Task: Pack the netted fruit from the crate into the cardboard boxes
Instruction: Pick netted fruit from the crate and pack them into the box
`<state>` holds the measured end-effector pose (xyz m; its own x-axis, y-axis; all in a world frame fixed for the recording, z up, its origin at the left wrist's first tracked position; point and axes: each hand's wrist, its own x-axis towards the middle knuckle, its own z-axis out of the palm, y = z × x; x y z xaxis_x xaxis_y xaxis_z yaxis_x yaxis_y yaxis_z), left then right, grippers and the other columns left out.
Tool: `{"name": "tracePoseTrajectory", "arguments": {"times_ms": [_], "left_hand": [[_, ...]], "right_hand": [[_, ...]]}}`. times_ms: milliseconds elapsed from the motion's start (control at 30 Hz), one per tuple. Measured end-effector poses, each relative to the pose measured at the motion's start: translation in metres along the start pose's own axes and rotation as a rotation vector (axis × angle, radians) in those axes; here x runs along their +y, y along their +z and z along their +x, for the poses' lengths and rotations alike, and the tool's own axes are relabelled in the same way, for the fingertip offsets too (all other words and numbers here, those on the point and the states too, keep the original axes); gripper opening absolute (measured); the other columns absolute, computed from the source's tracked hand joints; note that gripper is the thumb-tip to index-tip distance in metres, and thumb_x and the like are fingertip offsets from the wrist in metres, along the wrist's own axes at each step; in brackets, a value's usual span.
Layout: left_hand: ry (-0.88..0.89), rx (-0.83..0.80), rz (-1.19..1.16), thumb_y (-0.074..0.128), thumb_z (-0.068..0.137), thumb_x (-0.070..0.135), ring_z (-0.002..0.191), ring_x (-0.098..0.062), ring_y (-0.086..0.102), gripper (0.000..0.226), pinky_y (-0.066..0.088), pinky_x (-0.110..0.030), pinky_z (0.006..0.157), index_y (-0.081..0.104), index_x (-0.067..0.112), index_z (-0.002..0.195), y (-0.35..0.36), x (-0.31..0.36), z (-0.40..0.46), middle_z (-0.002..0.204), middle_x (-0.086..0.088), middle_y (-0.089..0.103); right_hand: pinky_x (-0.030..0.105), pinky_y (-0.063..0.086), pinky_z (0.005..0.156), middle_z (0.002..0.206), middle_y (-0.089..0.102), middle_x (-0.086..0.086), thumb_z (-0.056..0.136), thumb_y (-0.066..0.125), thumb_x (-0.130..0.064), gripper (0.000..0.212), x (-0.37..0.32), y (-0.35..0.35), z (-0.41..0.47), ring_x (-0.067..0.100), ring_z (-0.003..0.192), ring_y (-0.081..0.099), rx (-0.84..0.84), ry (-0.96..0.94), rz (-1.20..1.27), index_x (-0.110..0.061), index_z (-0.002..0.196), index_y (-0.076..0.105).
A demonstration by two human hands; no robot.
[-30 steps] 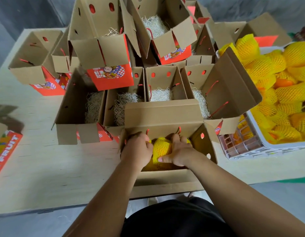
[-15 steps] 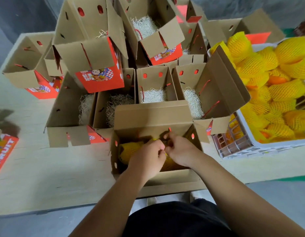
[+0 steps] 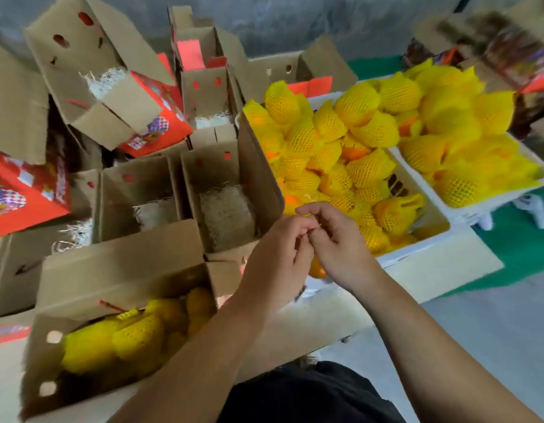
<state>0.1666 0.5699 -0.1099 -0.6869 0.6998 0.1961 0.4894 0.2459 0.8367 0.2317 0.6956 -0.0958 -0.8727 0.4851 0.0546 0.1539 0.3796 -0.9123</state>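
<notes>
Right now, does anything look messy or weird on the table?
Yes. The empty cardboard boxes at the back are heaped crookedly, some tipped over on others, one spilling its pale shredded padding. Also, a few bare orange fruits show among the netted ones in the crate, their yellow nets slipped or missing.

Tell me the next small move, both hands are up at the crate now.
Probably reach the right hand down onto a netted fruit in the white crate: both hands hover together holding no fruit, and that one lies closest.
</notes>
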Motion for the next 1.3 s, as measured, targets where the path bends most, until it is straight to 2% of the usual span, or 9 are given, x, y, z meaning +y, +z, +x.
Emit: {"name": "tracePoseTrajectory", "arguments": {"times_ms": [67,133,233,567,733,833,933,1133,1300], "left_hand": [[0.011,-0.076,0.045,0.055,0.099,0.016,0.108,-0.019,0.066,0.026,0.053,-0.042,0.089,0.067,0.016,0.123,0.033,0.006,0.024,0.118,0.000,0.069],[0.047,-0.148,0.187,0.059,0.100,0.017,0.106,-0.018,0.067,0.022,0.052,-0.037,0.090,0.069,0.019,0.119,0.056,0.002,0.048,0.112,0.003,0.072],[0.016,-0.225,0.315,0.057,0.102,0.020,0.105,-0.014,0.066,0.019,0.052,-0.034,0.087,0.071,0.024,0.114,0.067,-0.009,0.073,0.112,0.007,0.073],[-0.193,-0.159,0.411,0.053,0.102,0.036,0.093,0.002,0.062,0.018,0.052,-0.026,0.074,0.066,0.037,0.115,0.068,-0.016,0.075,0.107,0.024,0.067],[-0.244,-0.117,0.282,0.059,0.100,0.040,0.092,0.002,0.064,0.023,0.055,-0.032,0.078,0.062,0.039,0.122,0.070,-0.013,0.078,0.101,0.025,0.065],[-0.271,-0.115,0.183,0.063,0.094,0.052,0.095,0.009,0.062,0.046,0.050,-0.022,0.074,0.046,0.052,0.136,0.068,-0.011,0.077,0.112,0.035,0.060],[-0.210,-0.116,0.212,0.062,0.088,0.063,0.114,0.012,0.054,0.064,0.048,-0.019,0.086,0.033,0.062,0.145,0.065,-0.012,0.075,0.136,0.037,0.045],[-0.168,-0.201,0.377,0.050,0.083,0.085,0.093,0.002,0.059,0.058,0.058,-0.038,0.072,0.039,0.064,0.135,0.068,-0.015,0.080,0.132,0.033,0.037],[-0.127,-0.137,0.301,0.061,0.091,0.064,0.100,-0.002,0.062,0.034,0.057,-0.042,0.074,0.056,0.040,0.114,0.071,-0.023,0.078,0.126,0.024,0.051]], "right_hand": [[0.020,0.044,0.062,0.081,0.067,-0.019,0.093,0.055,-0.001,0.034,0.024,-0.043,0.012,0.001,0.068,0.059,-0.042,0.014,-0.144,-0.020,0.120,0.065],[0.036,0.052,0.084,0.115,0.067,-0.004,0.095,0.061,-0.014,0.040,0.055,-0.083,0.032,0.019,0.104,0.064,-0.122,0.071,-0.522,-0.021,0.134,0.057],[0.045,0.032,0.114,0.150,0.039,0.008,0.092,0.065,-0.026,0.066,0.087,-0.125,0.063,0.033,0.141,0.032,-0.350,0.315,-1.277,-0.025,0.151,0.035],[0.044,0.016,0.117,0.163,0.021,0.005,0.095,0.057,-0.050,0.075,0.115,-0.132,0.110,0.031,0.149,0.015,-0.660,-0.082,-1.848,-0.021,0.158,0.028],[0.044,0.028,0.101,0.111,0.048,-0.005,0.061,0.057,-0.081,0.083,0.101,-0.155,0.112,0.023,0.120,0.043,-0.518,-0.235,-1.252,-0.029,0.125,0.059],[0.026,0.043,0.079,0.103,0.062,-0.017,0.070,0.071,-0.069,0.055,0.091,-0.143,0.109,-0.002,0.100,0.059,-0.464,0.003,-0.389,-0.043,0.116,0.056],[0.025,0.051,0.084,0.109,0.070,-0.010,0.081,0.081,-0.047,0.048,0.095,-0.106,0.098,0.000,0.099,0.063,-0.430,0.108,0.059,-0.031,0.123,0.064],[0.022,0.039,0.061,0.073,0.055,-0.014,0.086,0.077,-0.041,0.027,0.113,-0.086,0.091,0.002,0.068,0.046,-0.320,0.089,0.222,-0.021,0.101,0.067],[0.052,0.051,0.075,0.090,0.060,0.006,0.088,0.076,-0.047,0.043,0.114,-0.086,0.090,0.014,0.083,0.054,-0.491,0.176,0.239,-0.026,0.120,0.055]]}}
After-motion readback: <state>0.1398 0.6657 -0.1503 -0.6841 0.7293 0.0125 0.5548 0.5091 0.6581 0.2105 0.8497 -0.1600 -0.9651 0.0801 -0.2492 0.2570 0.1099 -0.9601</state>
